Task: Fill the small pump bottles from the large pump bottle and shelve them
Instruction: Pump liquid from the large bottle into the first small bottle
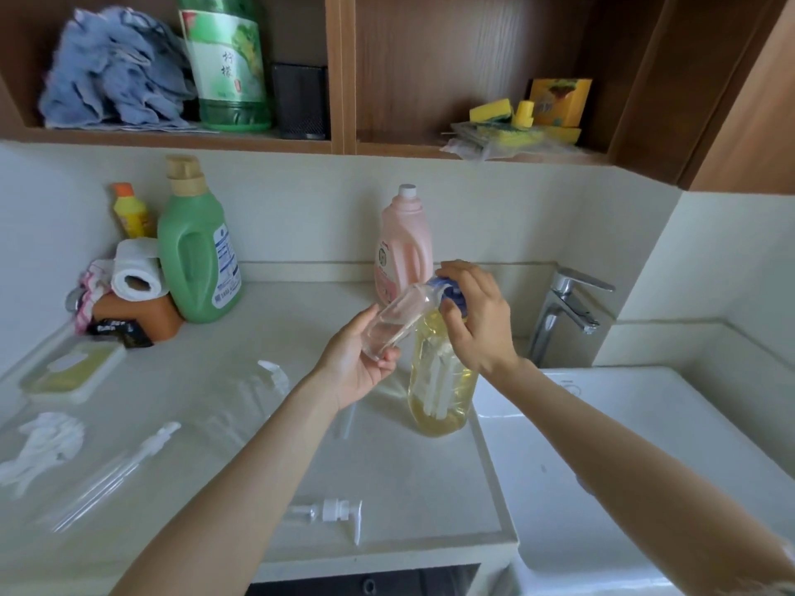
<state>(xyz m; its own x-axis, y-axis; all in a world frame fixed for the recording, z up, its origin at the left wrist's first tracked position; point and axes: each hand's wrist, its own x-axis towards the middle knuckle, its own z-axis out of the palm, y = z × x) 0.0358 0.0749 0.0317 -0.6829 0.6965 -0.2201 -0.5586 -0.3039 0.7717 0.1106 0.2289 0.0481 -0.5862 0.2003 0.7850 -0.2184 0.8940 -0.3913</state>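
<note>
the left hand is gripping a small clear bottle, fingers curled round its lower end, and tilting it so its long axis is running up and to the right, open mouth aimed at the blue pump head of the large bottle. the right hand is resting on top of that pump head, fingers bent over it, seemingly pressing, though the blur is making it hard to say how hard. the large bottle is standing upright on the counter just left of the sink, roughly a third full of yellow liquid. the small bottle's mouth is sitting right at the spout, just left of the right fingers, so the filling is turning on keeping that mouth under the nozzle. the small bottle is looking nearly empty. a loose white pump top is lying near the counter's front edge, and the shelf is waiting above, far from both hands.
</note>
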